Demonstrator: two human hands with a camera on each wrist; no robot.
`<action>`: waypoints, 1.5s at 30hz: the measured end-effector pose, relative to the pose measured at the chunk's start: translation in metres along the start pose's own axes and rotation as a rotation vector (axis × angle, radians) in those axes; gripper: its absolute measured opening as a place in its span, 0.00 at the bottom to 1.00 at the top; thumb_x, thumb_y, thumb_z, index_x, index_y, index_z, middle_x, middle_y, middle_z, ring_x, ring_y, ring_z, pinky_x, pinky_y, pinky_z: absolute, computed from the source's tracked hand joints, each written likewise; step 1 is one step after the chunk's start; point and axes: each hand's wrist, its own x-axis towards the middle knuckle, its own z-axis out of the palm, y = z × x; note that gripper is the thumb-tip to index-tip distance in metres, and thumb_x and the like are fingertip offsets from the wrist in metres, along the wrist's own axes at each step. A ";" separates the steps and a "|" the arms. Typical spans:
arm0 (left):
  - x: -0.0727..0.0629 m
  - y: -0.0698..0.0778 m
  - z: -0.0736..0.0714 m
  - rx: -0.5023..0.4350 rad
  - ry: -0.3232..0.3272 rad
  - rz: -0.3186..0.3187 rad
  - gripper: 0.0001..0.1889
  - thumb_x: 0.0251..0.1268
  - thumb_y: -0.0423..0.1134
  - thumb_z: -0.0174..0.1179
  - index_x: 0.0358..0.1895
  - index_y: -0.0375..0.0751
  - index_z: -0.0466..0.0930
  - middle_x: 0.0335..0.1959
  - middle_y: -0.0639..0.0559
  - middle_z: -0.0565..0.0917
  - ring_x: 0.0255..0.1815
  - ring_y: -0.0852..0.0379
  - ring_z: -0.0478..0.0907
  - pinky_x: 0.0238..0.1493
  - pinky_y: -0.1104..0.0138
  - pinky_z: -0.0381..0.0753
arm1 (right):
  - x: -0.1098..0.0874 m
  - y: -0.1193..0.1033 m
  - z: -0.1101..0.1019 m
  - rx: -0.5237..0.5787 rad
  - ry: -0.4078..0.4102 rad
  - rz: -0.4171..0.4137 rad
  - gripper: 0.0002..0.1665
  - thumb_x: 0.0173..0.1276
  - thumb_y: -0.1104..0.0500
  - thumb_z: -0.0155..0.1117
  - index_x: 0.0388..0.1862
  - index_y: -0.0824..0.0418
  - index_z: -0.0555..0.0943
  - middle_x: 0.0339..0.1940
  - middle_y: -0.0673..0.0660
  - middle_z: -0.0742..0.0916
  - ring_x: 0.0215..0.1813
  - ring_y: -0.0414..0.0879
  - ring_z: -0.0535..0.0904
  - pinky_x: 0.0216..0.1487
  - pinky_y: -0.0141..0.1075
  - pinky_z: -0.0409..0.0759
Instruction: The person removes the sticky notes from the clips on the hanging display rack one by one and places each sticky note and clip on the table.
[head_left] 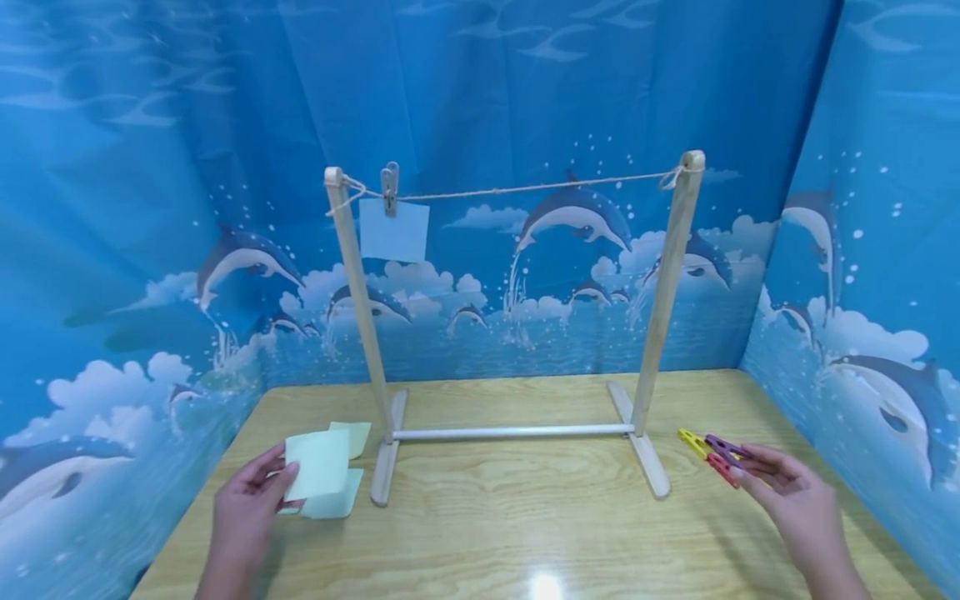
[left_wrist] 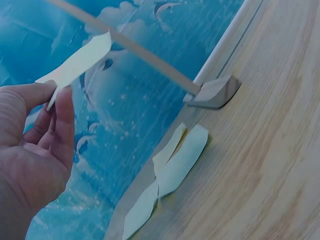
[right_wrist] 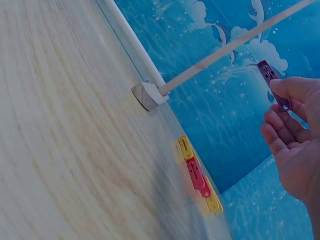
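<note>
My left hand (head_left: 251, 500) pinches a square of pale green paper (head_left: 318, 463) between thumb and fingers, raised above the table at the left. Below it, several more paper squares (left_wrist: 177, 162) lie on the wood. On the right, a purple clothespin (right_wrist: 269, 75) is held between the thumb and fingers of my right hand (head_left: 795, 496), over the table. Beneath that hand a red clothespin (right_wrist: 196, 175) lies against yellow clothespins (right_wrist: 186, 147). From the left end of the string (head_left: 517, 189) hangs a pale blue-looking paper (head_left: 393, 237), gripped by a metallic-looking clothespin (head_left: 389, 192).
A wooden rack stands mid-table, with a left post (head_left: 360, 300), a right post (head_left: 667, 292) and a white lower bar (head_left: 513, 432). Its feet rest on the wood-grain table (head_left: 510, 517). A blue dolphin-print curtain (head_left: 487, 100) surrounds the back and sides.
</note>
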 end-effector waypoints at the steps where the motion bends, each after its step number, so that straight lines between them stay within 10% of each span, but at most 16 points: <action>1: 0.000 0.000 -0.003 0.000 -0.004 -0.015 0.17 0.60 0.33 0.68 0.53 0.52 0.84 0.35 0.59 0.82 0.35 0.66 0.82 0.29 0.66 0.85 | 0.000 0.001 -0.001 -0.014 0.007 0.001 0.22 0.60 0.63 0.73 0.54 0.60 0.82 0.39 0.37 0.86 0.40 0.30 0.82 0.39 0.21 0.80; 6: 0.003 -0.001 -0.013 0.023 0.006 -0.085 0.20 0.59 0.34 0.69 0.55 0.54 0.83 0.36 0.59 0.82 0.37 0.65 0.81 0.33 0.63 0.86 | -0.002 0.005 -0.005 0.020 0.021 0.004 0.20 0.60 0.65 0.73 0.53 0.58 0.83 0.37 0.39 0.86 0.40 0.30 0.82 0.39 0.21 0.80; 15: 0.006 -0.015 -0.031 -0.140 -0.052 0.049 0.16 0.58 0.23 0.66 0.46 0.48 0.88 0.33 0.55 0.86 0.34 0.62 0.84 0.30 0.62 0.86 | -0.002 0.015 -0.010 0.043 0.042 0.032 0.18 0.60 0.66 0.73 0.49 0.56 0.84 0.36 0.39 0.86 0.38 0.30 0.82 0.37 0.22 0.81; 31: 0.024 -0.025 -0.063 -0.078 0.122 -0.092 0.15 0.56 0.27 0.70 0.33 0.57 0.88 0.31 0.60 0.83 0.30 0.64 0.82 0.33 0.66 0.86 | 0.006 0.030 -0.022 -0.230 0.146 0.135 0.25 0.61 0.50 0.73 0.56 0.56 0.81 0.35 0.36 0.82 0.36 0.29 0.78 0.33 0.25 0.82; 45: 0.038 -0.034 -0.082 0.064 0.228 -0.204 0.17 0.58 0.29 0.69 0.29 0.64 0.85 0.26 0.64 0.83 0.29 0.68 0.81 0.32 0.68 0.85 | 0.013 0.047 -0.040 -0.201 0.122 0.141 0.28 0.63 0.54 0.72 0.61 0.59 0.78 0.34 0.31 0.82 0.36 0.26 0.79 0.35 0.23 0.81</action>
